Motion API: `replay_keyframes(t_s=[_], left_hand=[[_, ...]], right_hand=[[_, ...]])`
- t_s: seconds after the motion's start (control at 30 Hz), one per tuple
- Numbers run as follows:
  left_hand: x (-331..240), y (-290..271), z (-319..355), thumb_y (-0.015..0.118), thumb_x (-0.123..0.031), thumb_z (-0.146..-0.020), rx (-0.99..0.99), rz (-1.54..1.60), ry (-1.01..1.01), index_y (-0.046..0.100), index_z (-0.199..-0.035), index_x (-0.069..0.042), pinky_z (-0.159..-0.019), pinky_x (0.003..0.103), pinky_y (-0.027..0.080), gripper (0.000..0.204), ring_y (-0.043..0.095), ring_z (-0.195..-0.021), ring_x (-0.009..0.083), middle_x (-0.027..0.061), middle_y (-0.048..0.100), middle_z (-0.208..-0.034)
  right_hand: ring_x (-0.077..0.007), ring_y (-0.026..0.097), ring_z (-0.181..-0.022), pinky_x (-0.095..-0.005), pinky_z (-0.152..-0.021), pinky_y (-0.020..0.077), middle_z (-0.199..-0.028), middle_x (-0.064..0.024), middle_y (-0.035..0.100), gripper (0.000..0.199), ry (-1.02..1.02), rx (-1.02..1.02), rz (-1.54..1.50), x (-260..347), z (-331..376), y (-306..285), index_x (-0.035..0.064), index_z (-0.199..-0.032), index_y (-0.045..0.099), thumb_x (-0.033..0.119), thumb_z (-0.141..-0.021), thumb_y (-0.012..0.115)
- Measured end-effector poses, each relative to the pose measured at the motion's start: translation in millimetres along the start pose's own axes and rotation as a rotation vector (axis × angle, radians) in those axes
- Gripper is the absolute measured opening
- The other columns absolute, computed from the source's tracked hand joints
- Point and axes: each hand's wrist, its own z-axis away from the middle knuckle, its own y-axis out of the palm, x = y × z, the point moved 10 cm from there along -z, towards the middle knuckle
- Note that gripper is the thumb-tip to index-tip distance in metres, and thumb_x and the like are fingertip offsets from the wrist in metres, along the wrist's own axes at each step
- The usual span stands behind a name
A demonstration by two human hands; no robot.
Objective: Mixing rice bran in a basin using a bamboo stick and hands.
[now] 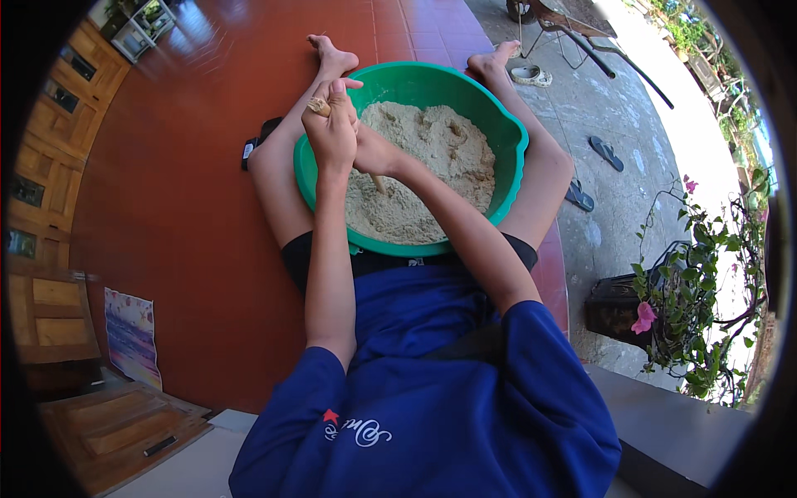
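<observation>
We sit on the red tiled floor (191, 191) of a porch, legs stretched out to either side of a big green basin (506, 141). The basin rests between our thighs and is heaped with pale, crumbly flour (432, 158). Both our hands meet over its near left rim. Our left hand (330, 124) is closed in a fist around the top of a wooden stick (318, 106), whose end pokes out above the knuckles. Our right hand (374, 153) sits just below and to the right, closed lower on the same stick. The stick runs down and to the right, its lower end (378, 183) buried in the flour. The left hand is higher; the right is closer to the flour. Off to the right lie grey concrete, sandals (606, 153) and a potted plant (664, 315) with pink flowers; wooden doors (50, 141) stand on the left.
</observation>
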Motion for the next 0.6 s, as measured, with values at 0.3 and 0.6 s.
replay_keyframes(t_s=[0.3, 0.6], left_hand=[[-28, 25, 9, 0.050, -0.030, -0.114, 0.110, -0.011, 0.011, 0.066, -0.105, 0.002, -0.046, 0.024, 0.025, 0.037, 0.027, -0.051, 0.0012, -0.0081, 0.030, -0.059], [-9, 41, 15, 0.044, -0.030, -0.116, 0.129, 0.094, 0.115, 0.065, -0.105, 0.003, -0.059, 0.025, 0.038, 0.040, 0.034, -0.056, 0.0039, -0.0059, 0.034, -0.063]], right_hand=[[-0.0202, 0.060, -0.065, -0.0399, -0.066, 0.0477, -0.066, -0.0065, 0.062, 0.035, 0.318, 0.146, -0.089, -33, 37, 7, 0.0044, -0.076, 0.067, 0.033, -0.096, 0.061], [-0.0398, 0.072, -0.079, -0.0507, -0.075, 0.0541, -0.085, -0.0227, 0.074, 0.025, 0.155, -0.138, 0.397, -24, 29, -79, 0.0030, -0.090, 0.075, 0.024, -0.090, 0.063]])
